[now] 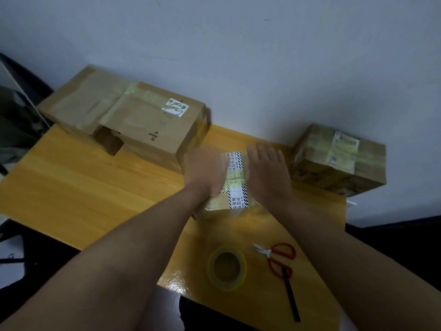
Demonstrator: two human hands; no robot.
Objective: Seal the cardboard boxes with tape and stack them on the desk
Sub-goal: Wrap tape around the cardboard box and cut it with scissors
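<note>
now | small box (pixel 235 187) | between left hand (pixel 206 172), right hand (pixel 268 172) | flat on top

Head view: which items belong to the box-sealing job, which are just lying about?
In the job:
- small box under both hands, left hand, right hand
- tape roll
- red scissors
- stacked boxes
- taped box at right
- desk

Lying about:
- black pen
- dark chair at left
</note>
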